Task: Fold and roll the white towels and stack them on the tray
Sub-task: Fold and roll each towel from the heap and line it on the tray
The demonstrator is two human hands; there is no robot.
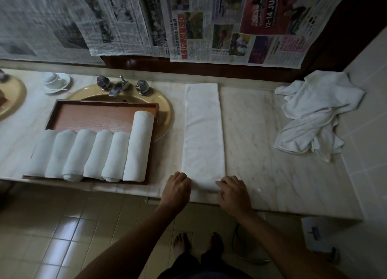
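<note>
A white towel (202, 130), folded into a long narrow strip, lies flat on the marble counter and runs from the back wall to the front edge. My left hand (178, 187) grips its near left corner with curled fingers. My right hand (233, 191) holds its near right corner, fingers bent onto the cloth. Left of the strip, a wooden tray (92, 116) carries several rolled white towels (92, 153) side by side along its front. A loose heap of unfolded white towels (314, 115) sits at the counter's far right.
The tray lies over a yellow sink (165, 113) with a chrome tap (118, 88). A cup on a saucer (55, 82) stands behind it at the left. Newspaper sheets (188, 21) hang on the wall. Bare marble (251, 132) lies between strip and heap.
</note>
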